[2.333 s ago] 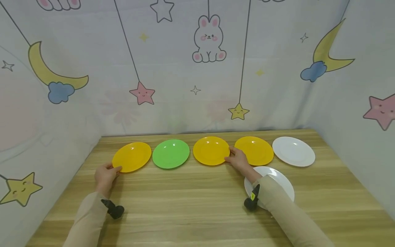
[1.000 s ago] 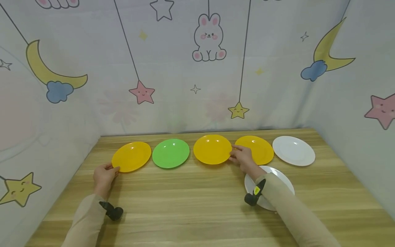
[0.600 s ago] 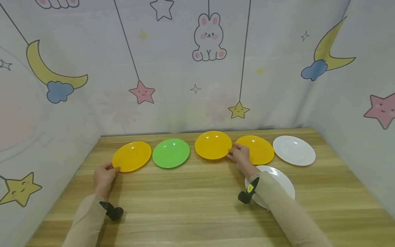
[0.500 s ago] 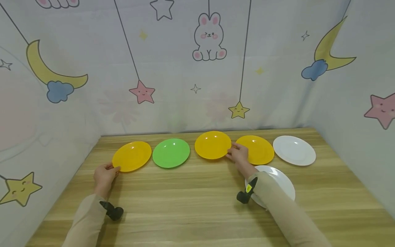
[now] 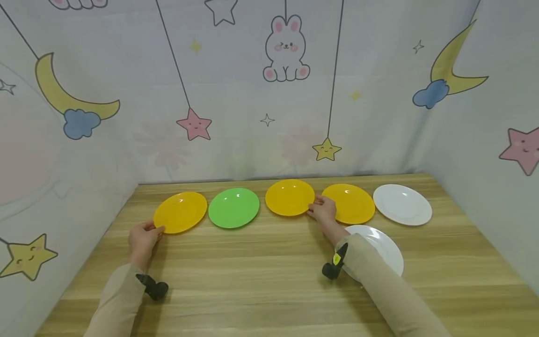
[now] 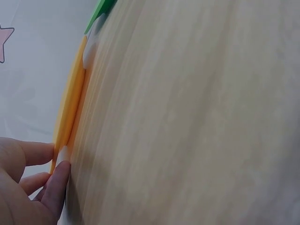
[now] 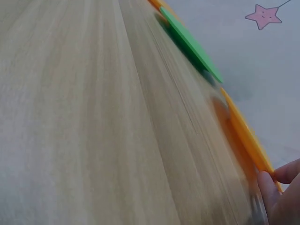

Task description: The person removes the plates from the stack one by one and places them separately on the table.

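My left hand (image 5: pixel 143 241) pinches the near-left rim of the leftmost yellow plate (image 5: pixel 180 212). In the left wrist view, the thumb lies under that yellow plate (image 6: pixel 72 98) and the fingers touch its upper side. My right hand (image 5: pixel 324 210) pinches the right rim of the middle yellow plate (image 5: pixel 289 198), which sits slightly farther back than the green plate (image 5: pixel 234 208). Seen from the right wrist, this yellow plate (image 7: pixel 246 131) is edge-on, between thumb and finger. Right of that hand lies another yellow plate (image 5: pixel 351 203), partly covered by it.
A white plate (image 5: pixel 402 204) ends the row on the right. Another white plate (image 5: pixel 381 248) lies nearer, partly under my right forearm. The wooden table (image 5: pixel 236 281) meets a printed curtain (image 5: pixel 236 154) behind the row and at both sides.
My right hand has shifted the middle yellow plate a little backward, toward the curtain. The left hand keeps its grip on the leftmost yellow plate without visible movement.
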